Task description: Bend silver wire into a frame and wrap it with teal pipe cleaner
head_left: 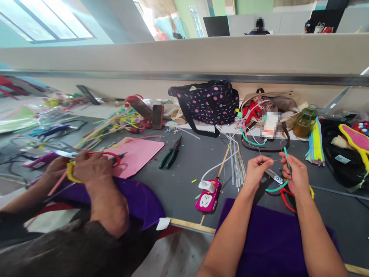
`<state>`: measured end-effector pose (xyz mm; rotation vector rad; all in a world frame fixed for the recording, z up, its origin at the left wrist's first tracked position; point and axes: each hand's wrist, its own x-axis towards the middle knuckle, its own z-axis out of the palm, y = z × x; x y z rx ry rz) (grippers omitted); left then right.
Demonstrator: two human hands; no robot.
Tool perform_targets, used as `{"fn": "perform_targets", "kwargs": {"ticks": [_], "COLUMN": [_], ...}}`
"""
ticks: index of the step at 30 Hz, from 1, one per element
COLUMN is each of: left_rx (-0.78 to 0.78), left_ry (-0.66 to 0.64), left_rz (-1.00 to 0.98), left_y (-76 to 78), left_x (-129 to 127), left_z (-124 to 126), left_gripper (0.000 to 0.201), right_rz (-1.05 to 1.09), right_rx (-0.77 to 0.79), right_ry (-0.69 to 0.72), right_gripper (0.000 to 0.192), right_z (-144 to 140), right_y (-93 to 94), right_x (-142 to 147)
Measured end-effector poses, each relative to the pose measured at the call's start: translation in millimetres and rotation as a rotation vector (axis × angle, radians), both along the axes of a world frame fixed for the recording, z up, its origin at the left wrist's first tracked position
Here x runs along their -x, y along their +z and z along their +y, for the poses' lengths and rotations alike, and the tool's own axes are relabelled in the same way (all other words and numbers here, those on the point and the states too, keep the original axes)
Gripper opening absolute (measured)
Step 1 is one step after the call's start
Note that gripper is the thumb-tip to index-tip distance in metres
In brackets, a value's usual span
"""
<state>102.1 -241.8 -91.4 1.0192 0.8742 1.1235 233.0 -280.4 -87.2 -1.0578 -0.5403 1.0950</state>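
Observation:
My left hand [257,173] is closed in a pinch on a thin wire [277,160] that stretches across to the other hand. My right hand [298,176] is closed around a bent green strip [276,189], which looks like a pipe cleaner; its upper end sticks up past the fingers. Beneath and between the hands lie scissors [273,176] with red and yellow handles, partly hidden by my right hand. A bundle of thin wires [238,169] lies left of my left hand. Purple cloth [271,238] shows below my forearms.
A co-worker's hand [93,167] at left holds yellow-and-red-handled scissors. Green-handled pliers [170,154], a magenta power strip [208,198] and pink sheet [138,152] lie on the grey table. Behind stand a dotted bag [210,102], a greenish bottle [306,121] and coloured strips [315,144].

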Motion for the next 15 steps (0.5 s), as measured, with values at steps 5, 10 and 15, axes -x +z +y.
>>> {"fn": "perform_targets", "kwargs": {"ticks": [5, 10, 15], "left_rx": [0.046, 0.103, 0.090], "left_ry": [0.079, 0.066, 0.020], "left_rz": [-0.065, -0.126, -0.138], "left_y": [-0.4, -1.4, -3.3], "left_x": [2, 3, 1], "left_z": [2, 3, 2], "left_gripper": [0.024, 0.024, 0.025], "right_rz": [-0.070, -0.083, -0.099], "right_rx": [0.023, 0.033, 0.003], "right_ry": [-0.026, 0.020, 0.059], "right_gripper": [0.034, 0.034, 0.033], "right_z": [-1, 1, 0], "right_y": [-1.4, -4.5, -5.4], "right_x": [8, 13, 17]}}
